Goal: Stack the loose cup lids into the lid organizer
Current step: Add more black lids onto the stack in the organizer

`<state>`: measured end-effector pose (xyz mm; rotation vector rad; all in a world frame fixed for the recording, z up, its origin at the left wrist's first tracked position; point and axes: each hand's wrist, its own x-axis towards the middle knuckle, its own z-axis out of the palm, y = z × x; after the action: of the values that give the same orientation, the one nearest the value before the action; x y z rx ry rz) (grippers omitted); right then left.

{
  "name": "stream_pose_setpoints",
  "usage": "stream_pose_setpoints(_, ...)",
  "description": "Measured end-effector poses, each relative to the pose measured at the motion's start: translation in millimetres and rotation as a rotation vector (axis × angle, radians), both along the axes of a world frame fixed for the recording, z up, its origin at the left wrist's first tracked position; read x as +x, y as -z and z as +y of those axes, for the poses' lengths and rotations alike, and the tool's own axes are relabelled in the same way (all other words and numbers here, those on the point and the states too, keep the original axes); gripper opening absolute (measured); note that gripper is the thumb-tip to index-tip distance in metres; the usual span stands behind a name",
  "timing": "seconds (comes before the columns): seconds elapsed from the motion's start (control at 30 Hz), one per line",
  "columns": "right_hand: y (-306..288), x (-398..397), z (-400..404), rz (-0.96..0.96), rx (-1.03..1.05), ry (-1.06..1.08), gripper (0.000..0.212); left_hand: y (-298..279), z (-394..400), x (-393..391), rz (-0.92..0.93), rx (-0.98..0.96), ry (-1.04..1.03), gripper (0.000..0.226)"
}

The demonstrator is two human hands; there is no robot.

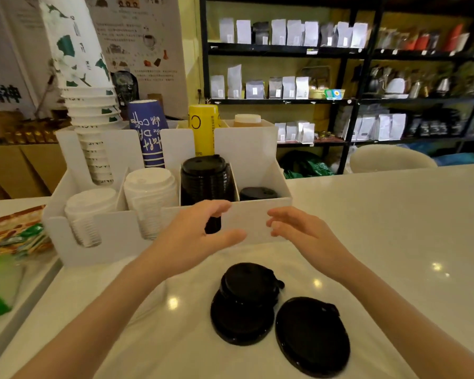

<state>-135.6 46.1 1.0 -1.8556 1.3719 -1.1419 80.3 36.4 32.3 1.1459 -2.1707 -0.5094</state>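
The white lid organizer [246,222] stands on the counter in front of me. Its front slots hold two white lid stacks [148,192], a tall black lid stack [205,181] and a low black stack [257,192] at the right. Loose black lids lie near me: a small overlapping pile [246,299] and one flat lid [312,337] beside it. My left hand [192,242] hovers open in front of the organizer's front wall, fingers curled and apart. My right hand [298,233] is open too, just right of it. Neither hand holds a lid.
Paper cup stacks [93,105] rise from the organizer's back slots, with a blue cup stack [148,132] and a yellow one [204,129]. Packets lie on a tray [14,236] at the left. Black shelves with bags [285,86] stand behind the white counter [394,228].
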Motion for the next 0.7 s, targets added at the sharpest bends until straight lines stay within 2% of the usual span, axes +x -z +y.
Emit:
stream_pose_setpoints(0.1,14.8,-2.2,11.1,0.004,0.087,0.025,0.03,26.7,12.3,-2.6,-0.124,0.146,0.011,0.098)
stream_pose_setpoints(0.27,29.9,-0.4,21.7,0.011,0.196,0.041,0.039,66.1,25.0,-3.8,-0.177,0.288,0.042,0.099)
stream_pose_setpoints(0.5,37.7,5.4,30.7,0.106,0.251,0.02,0.048,83.3,28.4,-4.4,-0.05,0.22,-0.004,0.09)
stream_pose_setpoints(0.7,35.0,5.5,32.5,0.022,0.188,0.033,0.039,81.0,29.1,-7.7,0.027,0.173,-0.046,0.088)
